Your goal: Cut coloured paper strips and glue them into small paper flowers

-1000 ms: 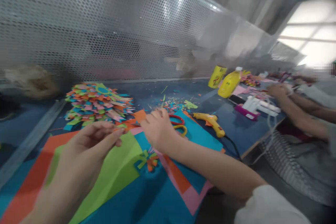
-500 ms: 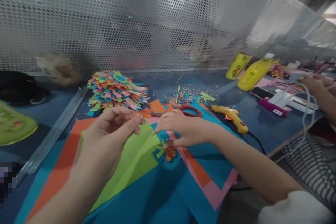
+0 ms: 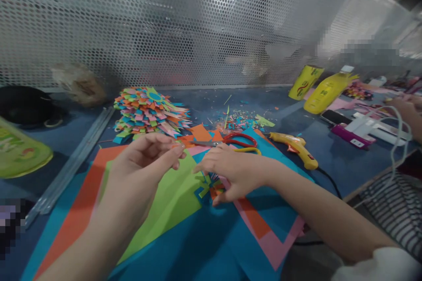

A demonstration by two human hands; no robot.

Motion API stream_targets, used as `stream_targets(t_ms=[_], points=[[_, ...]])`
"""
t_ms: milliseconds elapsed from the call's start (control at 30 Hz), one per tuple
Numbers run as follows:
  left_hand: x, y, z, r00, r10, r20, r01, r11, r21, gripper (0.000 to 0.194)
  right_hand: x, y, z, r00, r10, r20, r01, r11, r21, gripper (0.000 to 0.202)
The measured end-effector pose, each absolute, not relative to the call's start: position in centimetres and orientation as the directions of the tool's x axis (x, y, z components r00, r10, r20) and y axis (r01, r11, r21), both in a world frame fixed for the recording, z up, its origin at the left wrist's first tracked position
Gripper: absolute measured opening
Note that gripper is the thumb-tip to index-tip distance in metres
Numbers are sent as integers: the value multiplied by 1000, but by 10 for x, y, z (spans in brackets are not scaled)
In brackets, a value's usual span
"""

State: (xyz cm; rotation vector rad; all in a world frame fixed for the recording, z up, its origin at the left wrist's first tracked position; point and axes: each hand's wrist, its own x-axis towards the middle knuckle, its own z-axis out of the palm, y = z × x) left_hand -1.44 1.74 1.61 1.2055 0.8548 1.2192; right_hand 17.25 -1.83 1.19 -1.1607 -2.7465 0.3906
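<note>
My left hand (image 3: 150, 162) is closed in a pinch, thumb against forefinger. A small bit of orange paper (image 3: 174, 145) shows at its fingertips. My right hand (image 3: 227, 169) is held palm down with thumb and fingers apart, over a small cluster of cut paper strips (image 3: 205, 188) in green, blue and orange. It partly covers the cluster; whether it touches the strips is hard to see. Just beyond its knuckles lie scissors (image 3: 240, 136) with red and yellow handles. Under both hands spread green paper (image 3: 165, 202) and larger blue sheets (image 3: 184, 246).
A layered, many-coloured paper piece (image 3: 148, 114) stands at the back, beside scattered scraps (image 3: 244, 120). To the right lie a yellow glue gun (image 3: 293, 145), a yellow bottle (image 3: 325, 94) and a purple-ended power strip (image 3: 352, 136). Clear sticks (image 3: 72, 162) lie left. Another person's hand (image 3: 404, 107) is far right.
My right hand has shifted slightly towards me, its thumb lower over the strips, uncovering more of the scissors. My left hand keeps its pinch. The whole view has shifted a little.
</note>
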Motion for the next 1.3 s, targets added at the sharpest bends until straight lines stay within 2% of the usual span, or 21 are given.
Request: stream_targets(t_ms=[100,200,333,533,600,700,800,967,1100,1300], points=[[-14,18,16,160,981,108,-243,-67,968,18,175,-17,15,-694,719,32,671,663,-332,51],[-14,19,15,100,989,109,-279,-77,957,19,178,-15,15,-688,723,62,662,660,-355,36],[-15,19,16,77,991,107,-296,-80,952,20,181,-11,15,-660,745,93,627,616,-477,24],[-13,19,18,66,993,102,-308,-77,948,20,186,-4,7,-501,837,222,620,526,-582,17],[-14,19,17,75,991,110,-302,-83,950,19,185,-1,2,-442,861,252,548,482,-683,16],[-16,20,14,88,990,113,-297,-82,951,18,182,1,-3,-328,924,196,334,307,-891,10],[-17,21,12,81,990,116,-279,-89,956,19,178,3,-5,-243,960,137,166,180,-969,9],[-15,23,11,74,990,122,-270,-98,958,20,173,5,-6,-128,992,21,-103,7,-995,12],[-15,23,10,97,986,136,-262,-107,959,19,170,3,-4,-105,982,-157,-310,-182,-933,9],[-16,23,9,117,983,138,-248,-106,963,18,169,-2,3,-161,919,-360,-433,-393,-811,18]])
